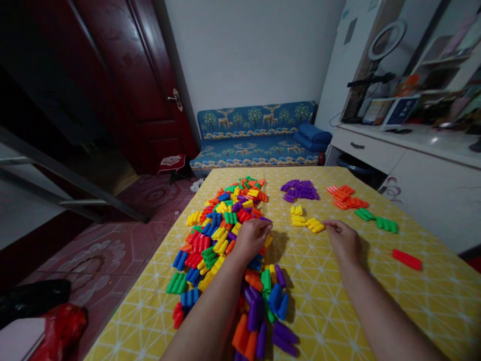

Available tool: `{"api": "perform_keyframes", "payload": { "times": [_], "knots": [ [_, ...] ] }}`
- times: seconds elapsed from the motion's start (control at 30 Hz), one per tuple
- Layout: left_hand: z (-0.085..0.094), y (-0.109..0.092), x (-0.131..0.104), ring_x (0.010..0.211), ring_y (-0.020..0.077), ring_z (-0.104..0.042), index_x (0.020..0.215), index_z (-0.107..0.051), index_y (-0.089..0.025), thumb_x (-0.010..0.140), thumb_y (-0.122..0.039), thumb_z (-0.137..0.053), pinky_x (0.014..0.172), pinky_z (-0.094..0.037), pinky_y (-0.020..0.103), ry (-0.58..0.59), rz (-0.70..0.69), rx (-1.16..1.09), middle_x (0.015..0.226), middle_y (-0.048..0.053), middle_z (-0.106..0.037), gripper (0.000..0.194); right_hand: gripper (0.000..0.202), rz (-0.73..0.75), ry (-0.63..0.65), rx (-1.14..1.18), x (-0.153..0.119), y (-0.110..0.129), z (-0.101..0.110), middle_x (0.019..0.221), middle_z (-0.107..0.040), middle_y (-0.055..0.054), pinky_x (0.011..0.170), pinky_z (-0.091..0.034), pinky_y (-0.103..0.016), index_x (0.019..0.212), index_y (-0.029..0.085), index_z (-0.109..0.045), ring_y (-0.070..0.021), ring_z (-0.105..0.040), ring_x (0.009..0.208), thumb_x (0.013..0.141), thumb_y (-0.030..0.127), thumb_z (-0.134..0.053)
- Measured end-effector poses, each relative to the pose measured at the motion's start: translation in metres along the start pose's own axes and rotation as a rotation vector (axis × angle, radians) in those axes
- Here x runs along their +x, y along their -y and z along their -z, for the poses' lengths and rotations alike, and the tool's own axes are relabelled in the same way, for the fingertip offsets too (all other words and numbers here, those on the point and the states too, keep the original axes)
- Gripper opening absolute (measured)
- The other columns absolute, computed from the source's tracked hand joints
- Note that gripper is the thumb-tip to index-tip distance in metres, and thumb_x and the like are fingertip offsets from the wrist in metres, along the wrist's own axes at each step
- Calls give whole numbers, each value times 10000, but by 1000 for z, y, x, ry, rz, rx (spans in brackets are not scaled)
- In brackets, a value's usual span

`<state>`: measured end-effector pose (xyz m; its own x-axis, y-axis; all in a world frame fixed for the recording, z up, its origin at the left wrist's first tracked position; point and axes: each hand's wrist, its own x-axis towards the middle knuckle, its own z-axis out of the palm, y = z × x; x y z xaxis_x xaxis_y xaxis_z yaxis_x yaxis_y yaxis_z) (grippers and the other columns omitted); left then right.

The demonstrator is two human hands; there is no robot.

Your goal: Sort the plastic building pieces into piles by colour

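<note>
My left hand (252, 238) is over the right side of a mixed pile of coloured plastic building blocks (199, 243). Its fingers are pinched together at a purple block (266, 219), which shows just past the fingertips. To the right, my right hand (342, 241) has its thumb and finger closed at the end of a yellow block (315, 225). That block lies against a small group of yellow blocks (298, 219). Farther back is a heap of purple blocks (299, 190). Orange blocks (345, 197), green blocks (386, 224) and a red block (407, 259) lie to the right.
A yellow patterned cloth (311, 301) covers the table. Behind it stands a blue sofa (251, 145) with folded blue bedding (312, 136). A white cabinet (424, 175) is at the right, and a dark red door (135, 75) and metal ladder (75, 175) at the left.
</note>
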<state>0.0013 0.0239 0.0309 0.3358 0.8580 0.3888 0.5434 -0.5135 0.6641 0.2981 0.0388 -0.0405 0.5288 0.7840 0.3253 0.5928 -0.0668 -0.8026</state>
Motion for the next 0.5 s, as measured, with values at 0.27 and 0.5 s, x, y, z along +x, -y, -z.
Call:
{"api": "perform_keyframes", "payload": {
  "times": [0.27, 0.5],
  "knots": [
    [41, -4, 26, 817, 206, -702, 1005, -732, -118, 718, -584, -707, 788, -546, 322, -267, 331, -753, 837, 85, -749, 548, 229, 21, -5, -9, 1, -1, -3, 850, -758, -36, 636, -505, -284, 830, 262, -715, -212, -692, 767, 730, 332, -521],
    [75, 22, 60, 735, 189, -682, 925, -754, -134, 679, -375, -745, 721, -528, 295, -26, 297, -307, 804, 65, -748, 345, 242, 12, 25, -30, 3, -6, -4, 871, -759, -46, 627, -507, -294, 858, 249, -716, -224, -698, 780, 744, 322, -515]
  ]
}}
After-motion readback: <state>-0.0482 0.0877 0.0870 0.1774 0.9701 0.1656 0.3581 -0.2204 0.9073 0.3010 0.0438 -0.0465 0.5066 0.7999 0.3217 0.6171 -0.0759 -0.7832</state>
